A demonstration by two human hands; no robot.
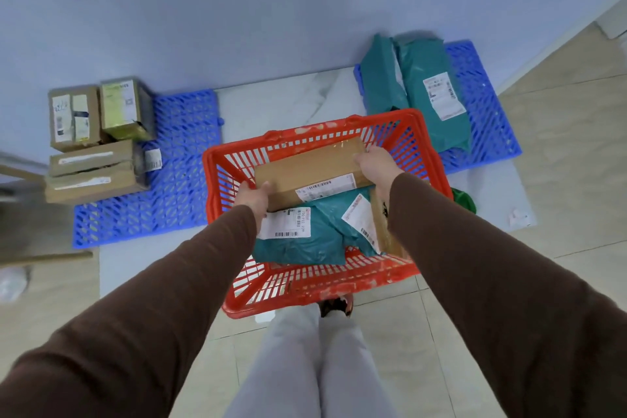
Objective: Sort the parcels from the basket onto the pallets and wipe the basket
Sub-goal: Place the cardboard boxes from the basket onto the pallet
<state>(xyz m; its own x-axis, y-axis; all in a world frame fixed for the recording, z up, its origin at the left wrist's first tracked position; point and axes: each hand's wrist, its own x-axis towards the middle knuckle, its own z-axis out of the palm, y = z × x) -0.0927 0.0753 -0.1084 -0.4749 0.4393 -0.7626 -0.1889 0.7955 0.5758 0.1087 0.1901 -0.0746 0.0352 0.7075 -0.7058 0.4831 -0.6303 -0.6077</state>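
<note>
Right now you hold a long brown cardboard box with a white barcode label [312, 172] over the red plastic slatted basket [427, 159], one hand at each end. Your left hand [255, 199] grips the near-left end, thumb curled onto the top face; your right hand [375, 162] wraps over the far-right end, fingers curled round the edge. The box sits tilted, its right end further from you.

Under it, inside the basket, lie two teal plastic mailer bags with white shipping labels [302, 241] and, against the right wall, another brown carton [385, 224] standing on edge.

To your left, the blue plastic lattice pallet [176, 187] carries four cardboard boxes [95, 132] packed close together at its far-left corner. To your right, a second blue lattice pallet [481, 105] holds two large teal mailer bags [431, 92] lying side by side, touching. The basket stands on a pale marble-patterned floor mat [281, 98] between the two pallets. Both your arms wear brown sleeves [475, 275].
</note>
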